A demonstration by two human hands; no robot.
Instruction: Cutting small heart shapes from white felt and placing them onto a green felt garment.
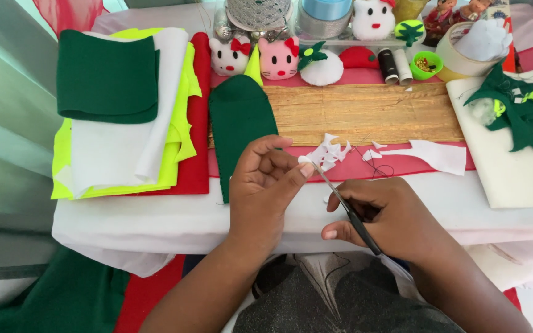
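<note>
White-covered craft table point(155, 216), felt stacked at its left; left hand point(263, 185) pinches a jagged white felt cutout point(328, 152), right hand point(380, 219) grips small scissors point(348, 211), blades at its edge.

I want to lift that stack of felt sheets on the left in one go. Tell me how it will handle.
The stack of felt sheets is probably floppy: the white sheet folds over and the edges droop unevenly. It likely weighs little, being thin cloth layers. The loose layers, green on white on yellow on red, sit offset, so they may slide apart unless supported from beneath.
</note>
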